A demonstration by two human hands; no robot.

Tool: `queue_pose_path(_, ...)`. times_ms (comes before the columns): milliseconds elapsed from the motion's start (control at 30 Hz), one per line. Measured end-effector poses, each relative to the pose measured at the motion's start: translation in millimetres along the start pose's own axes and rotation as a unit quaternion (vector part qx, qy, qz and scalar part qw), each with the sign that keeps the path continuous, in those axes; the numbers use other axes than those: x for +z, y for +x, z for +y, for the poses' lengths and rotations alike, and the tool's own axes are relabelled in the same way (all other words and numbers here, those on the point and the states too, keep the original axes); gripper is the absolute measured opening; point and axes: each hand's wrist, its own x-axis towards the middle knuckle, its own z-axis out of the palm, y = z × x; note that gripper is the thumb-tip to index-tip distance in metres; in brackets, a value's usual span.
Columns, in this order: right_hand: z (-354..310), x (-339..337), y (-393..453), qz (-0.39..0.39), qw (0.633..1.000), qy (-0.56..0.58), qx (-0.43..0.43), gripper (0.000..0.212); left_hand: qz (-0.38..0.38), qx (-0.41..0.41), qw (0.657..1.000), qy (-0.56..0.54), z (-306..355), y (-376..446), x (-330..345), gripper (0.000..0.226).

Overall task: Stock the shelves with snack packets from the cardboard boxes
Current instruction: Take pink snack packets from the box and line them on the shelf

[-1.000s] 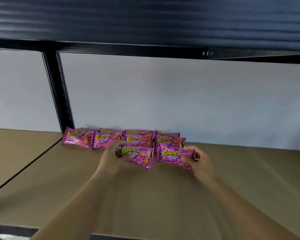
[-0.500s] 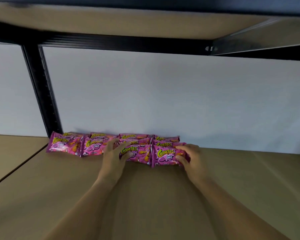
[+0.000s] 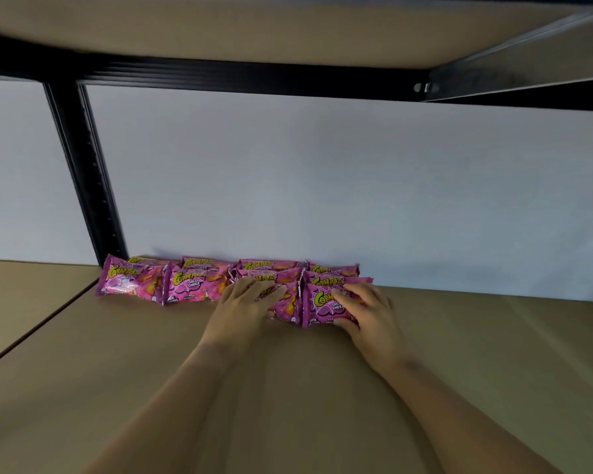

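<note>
Left hand [image 3: 243, 311], right hand [image 3: 370, 311] on pink packets [image 3: 199, 285], brown shelf [image 3: 288, 388]

Single head view: looks forward, slightly down into shelf [image 3: 459, 354] bay, close, facing back wall [image 3: 322, 183].

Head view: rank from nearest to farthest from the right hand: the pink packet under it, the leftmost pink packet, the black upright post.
1. Pink snack packet under the right hand, front right of the row: touching.
2. Leftmost pink snack packet, far left end of the row.
3. Black metal upright post, behind that packet, at the back left.
</note>
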Motion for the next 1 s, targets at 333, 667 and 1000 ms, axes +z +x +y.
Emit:
queue_pose_path(333,-17.3,-8.0,6.5,-0.032,0.998,-0.040,0.030,0.061,-0.029,-0.014,0.999,0.028,7.1,-6.5,-5.3,0.068)
queue_pose_path(667,-43.8,-46.9,-33.6,-0.039,0.999,0.014,0.029,0.055,-0.047,-0.071,0.995,-0.048,55.3,-47.6,-51.7,0.056)
queue_pose_path(1000,-118.7,-145.3,-147.9,-0.051,0.994,0.091,0.043,0.032,0.003,-0.089,0.988,-0.123,156.9,-150.9,-127.0,0.024)
